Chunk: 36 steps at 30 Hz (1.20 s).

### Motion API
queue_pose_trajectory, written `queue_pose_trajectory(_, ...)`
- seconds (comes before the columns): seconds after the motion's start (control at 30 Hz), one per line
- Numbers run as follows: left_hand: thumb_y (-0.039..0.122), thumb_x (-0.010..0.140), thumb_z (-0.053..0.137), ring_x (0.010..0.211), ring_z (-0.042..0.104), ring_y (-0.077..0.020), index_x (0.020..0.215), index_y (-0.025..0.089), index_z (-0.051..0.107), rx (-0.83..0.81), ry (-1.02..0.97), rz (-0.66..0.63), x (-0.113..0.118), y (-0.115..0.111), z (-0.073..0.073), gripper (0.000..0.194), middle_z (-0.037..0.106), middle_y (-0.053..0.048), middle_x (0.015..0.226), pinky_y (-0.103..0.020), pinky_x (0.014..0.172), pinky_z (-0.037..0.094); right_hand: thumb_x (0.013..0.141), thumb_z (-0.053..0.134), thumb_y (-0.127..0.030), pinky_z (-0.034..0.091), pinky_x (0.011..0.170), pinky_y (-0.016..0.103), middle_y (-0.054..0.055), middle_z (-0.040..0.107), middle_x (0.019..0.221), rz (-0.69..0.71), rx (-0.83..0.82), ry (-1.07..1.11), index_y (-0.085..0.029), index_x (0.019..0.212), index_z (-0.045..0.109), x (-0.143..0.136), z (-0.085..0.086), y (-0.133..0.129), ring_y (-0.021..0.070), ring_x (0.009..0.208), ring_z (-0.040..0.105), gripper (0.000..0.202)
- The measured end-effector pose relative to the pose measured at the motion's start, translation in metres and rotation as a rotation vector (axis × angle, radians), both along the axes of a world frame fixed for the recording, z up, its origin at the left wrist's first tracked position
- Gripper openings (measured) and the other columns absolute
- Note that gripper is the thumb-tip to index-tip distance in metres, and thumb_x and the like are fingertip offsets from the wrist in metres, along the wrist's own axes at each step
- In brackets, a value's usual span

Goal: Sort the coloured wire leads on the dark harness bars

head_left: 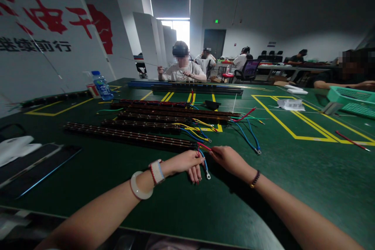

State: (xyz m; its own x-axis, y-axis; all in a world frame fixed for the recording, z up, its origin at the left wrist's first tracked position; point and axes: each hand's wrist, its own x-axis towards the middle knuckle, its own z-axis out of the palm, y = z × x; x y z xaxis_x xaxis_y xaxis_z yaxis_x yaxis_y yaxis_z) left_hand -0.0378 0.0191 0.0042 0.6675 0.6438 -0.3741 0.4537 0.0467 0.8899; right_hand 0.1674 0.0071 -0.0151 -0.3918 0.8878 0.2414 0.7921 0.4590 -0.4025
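At the near side of the green bench (293, 187), in the head view, a dark strip (129, 134) lies slantwise, its wired end just beyond the person's two hands. The right hand (228, 158) has its fingers pinching a red wire (204, 147) that comes off this end. The left hand (189, 163) is bent in beside it, thumb tip against a blue wire (204, 158), the other fingers curled below; whether they grip it I cannot tell. The blue wire hangs toward the person and ends in a metal lug (208, 175). Behind lie more dark strips (172, 114), with coloured wires at their right ends. A tablet (47, 166) lies to the left, a blue bottle (102, 87) stands farther back, and a green basket (353, 99) sits at the right. Across the bench sits a co-worker (184, 71).
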Motion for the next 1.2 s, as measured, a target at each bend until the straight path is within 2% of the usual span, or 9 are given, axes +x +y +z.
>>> queue_pose_trajectory(0.2,0.060,0.081,0.048,0.054,0.063,-0.0188,0.092,0.012,0.043,-0.003,-0.004,0.009,0.000,0.000,0.001,0.050,0.065,-0.011,0.067,-0.028,0.049,0.050,0.095,0.039,-0.027,0.022,0.074,0.023,0.002,0.059,0.083,-0.007,0.219,-0.199,-0.017,0.090,0.061,-0.004,0.002,-0.003,0.0073,0.073,0.048,0.025)
queue_pose_trajectory(0.37,0.057,0.083,0.047,0.055,0.063,-0.0187,0.096,0.013,0.042,-0.005,-0.007,0.017,-0.001,0.000,-0.002,0.046,0.065,-0.011,0.068,-0.027,0.049,0.050,0.095,0.041,-0.025,0.018,0.070,0.025,0.003,0.057,0.078,0.019,0.354,-0.312,-0.016,0.094,0.061,-0.004,0.000,-0.003,0.0067,0.069,0.045,0.022)
queue_pose_trajectory(0.53,0.052,0.087,0.043,0.054,0.063,-0.0181,0.097,0.013,0.041,-0.010,-0.008,0.016,0.000,0.000,-0.001,0.040,0.065,-0.010,0.067,-0.027,0.048,0.050,0.096,0.039,-0.025,0.016,0.068,0.027,0.003,0.055,0.075,0.053,0.466,-0.338,-0.015,0.095,0.058,-0.002,-0.007,0.000,0.0064,0.065,0.042,0.022)
queue_pose_trajectory(0.9,0.050,0.090,0.040,0.054,0.063,-0.0187,0.098,0.012,0.040,-0.002,0.004,0.045,0.003,-0.003,0.002,0.039,0.065,-0.012,0.068,-0.027,0.048,0.050,0.096,0.038,-0.025,0.017,0.068,0.026,0.004,0.055,0.075,0.061,0.498,-0.374,-0.014,0.097,0.057,-0.002,-0.008,0.001,0.0058,0.066,0.042,0.022)
queue_pose_trajectory(1.2,0.035,0.095,0.031,0.053,0.063,-0.0170,0.097,0.011,0.040,-0.019,0.026,0.054,0.004,-0.004,0.005,0.025,0.065,-0.011,0.067,-0.025,0.047,0.050,0.096,0.039,-0.025,0.018,0.068,0.025,0.002,0.056,0.076,0.054,0.454,-0.371,-0.016,0.095,0.058,-0.002,-0.005,0.000,0.0064,0.066,0.043,0.021)
